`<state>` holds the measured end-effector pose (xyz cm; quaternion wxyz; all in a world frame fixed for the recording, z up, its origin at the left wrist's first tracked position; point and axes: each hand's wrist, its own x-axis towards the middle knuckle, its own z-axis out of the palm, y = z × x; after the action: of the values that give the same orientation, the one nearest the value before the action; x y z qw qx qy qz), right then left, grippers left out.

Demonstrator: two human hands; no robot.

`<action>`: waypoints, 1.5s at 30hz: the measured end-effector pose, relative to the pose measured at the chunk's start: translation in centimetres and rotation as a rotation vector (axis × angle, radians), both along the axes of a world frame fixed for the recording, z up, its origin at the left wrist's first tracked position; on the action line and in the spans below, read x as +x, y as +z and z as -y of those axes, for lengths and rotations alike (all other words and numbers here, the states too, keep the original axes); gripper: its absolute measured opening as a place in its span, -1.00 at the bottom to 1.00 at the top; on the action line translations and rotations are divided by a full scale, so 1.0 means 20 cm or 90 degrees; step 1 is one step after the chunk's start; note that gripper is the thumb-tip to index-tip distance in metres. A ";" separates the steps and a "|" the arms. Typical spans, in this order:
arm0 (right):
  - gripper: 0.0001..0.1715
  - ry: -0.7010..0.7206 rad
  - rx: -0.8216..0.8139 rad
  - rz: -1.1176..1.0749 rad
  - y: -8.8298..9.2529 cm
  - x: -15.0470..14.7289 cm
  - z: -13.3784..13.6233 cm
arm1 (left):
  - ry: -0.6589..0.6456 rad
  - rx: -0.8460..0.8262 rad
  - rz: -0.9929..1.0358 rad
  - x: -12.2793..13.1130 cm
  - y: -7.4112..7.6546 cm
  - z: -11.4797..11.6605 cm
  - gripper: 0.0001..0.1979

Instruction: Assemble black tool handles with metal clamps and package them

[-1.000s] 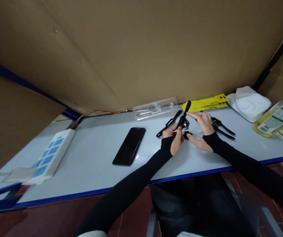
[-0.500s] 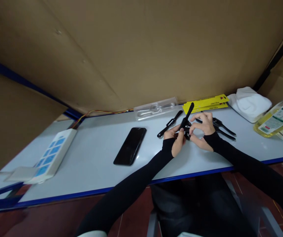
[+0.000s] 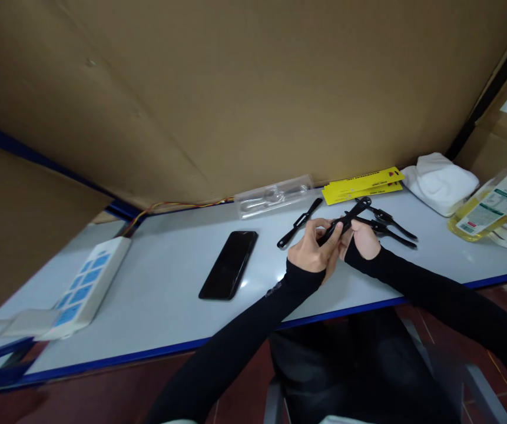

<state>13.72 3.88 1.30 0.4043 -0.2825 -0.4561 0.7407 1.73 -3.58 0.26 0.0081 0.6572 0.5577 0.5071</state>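
My left hand (image 3: pixel 310 250) is closed round a black spokeshave (image 3: pixel 351 219), its thumb lying along the body. The tool points up and to the right, tilted above the table. Close against it is my right hand (image 3: pixel 365 240), closed at the tool's underside, with most of its fingers hidden behind the tool and my left hand. A second black spokeshave body (image 3: pixel 300 221) lies flat just left of my hands. More black spokeshaves (image 3: pixel 390 227) lie to the right, partly covered by my right hand and the held tool.
Yellow cards (image 3: pixel 361 187) and a clear plastic blister pack (image 3: pixel 273 197) lie along the back wall. A black phone (image 3: pixel 229 265) rests left of my hands, and a power strip (image 3: pixel 88 288) farther left. At right are a white cloth (image 3: pixel 441 182) and a bottle of yellow liquid (image 3: pixel 489 209).
The spokeshave has tipped over to the right. My left hand has turned over it, and my right hand has moved from beside it with curled fingers to its underside.
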 end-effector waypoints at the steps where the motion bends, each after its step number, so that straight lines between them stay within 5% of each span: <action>1: -0.58 0.017 -0.030 -0.016 0.00 -0.01 0.00 | 0.007 -0.003 -0.027 0.00 0.01 0.01 -0.67; 5: -0.58 0.039 -0.133 -0.044 -0.02 -0.04 -0.01 | 0.001 -0.016 -0.023 -0.04 0.04 0.00 -0.71; 8: -0.47 0.005 -0.109 0.021 -0.05 -0.04 -0.01 | -0.010 -0.050 0.078 -0.09 0.02 -0.06 -0.74; 10: -0.41 -0.054 0.007 0.126 -0.06 -0.03 0.00 | -0.008 -0.102 0.157 -0.12 0.00 -0.10 -0.73; 14: -0.40 -0.268 0.441 0.358 -0.06 0.02 0.06 | 0.007 -0.212 0.325 -0.14 -0.03 -0.16 -0.58; 17: -0.35 -0.288 0.695 0.445 -0.05 0.06 0.06 | 0.010 -0.244 0.391 -0.14 -0.03 -0.17 -0.51; 20: -0.79 -0.294 0.800 0.470 -0.04 0.08 0.03 | -0.002 -0.253 0.405 -0.13 -0.04 -0.17 -0.50; 21: -0.97 -0.307 0.810 0.468 -0.04 0.09 0.02 | -0.008 -0.255 0.405 -0.13 -0.04 -0.17 -0.50; 27: -0.79 -0.304 0.787 0.491 -0.01 0.10 0.03 | -0.023 -0.248 0.424 -0.12 -0.03 -0.16 -0.47; 29: -0.94 -0.274 0.798 0.493 -0.01 0.10 0.03 | -0.027 -0.250 0.428 -0.12 -0.02 -0.16 -0.46; 33: -0.87 -0.324 0.777 0.497 -0.03 0.10 0.02 | -0.018 -0.252 0.432 -0.12 -0.01 -0.15 -0.46; 36: -0.49 -0.276 0.760 0.492 -0.04 0.11 0.00 | -0.017 -0.242 0.437 -0.11 -0.03 -0.15 -0.48; 41: -0.78 -0.236 0.711 0.473 -0.02 0.14 -0.05 | -0.049 -0.217 0.369 -0.09 -0.06 -0.13 -0.52; 45: -0.73 -0.222 0.696 0.469 -0.01 0.15 -0.06 | -0.065 -0.231 0.384 -0.08 -0.06 -0.12 -0.51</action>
<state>16.68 5.15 1.04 0.4208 -0.3409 -0.8205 0.1831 0.13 -1.16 -0.94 0.3141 0.4932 0.5774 0.5699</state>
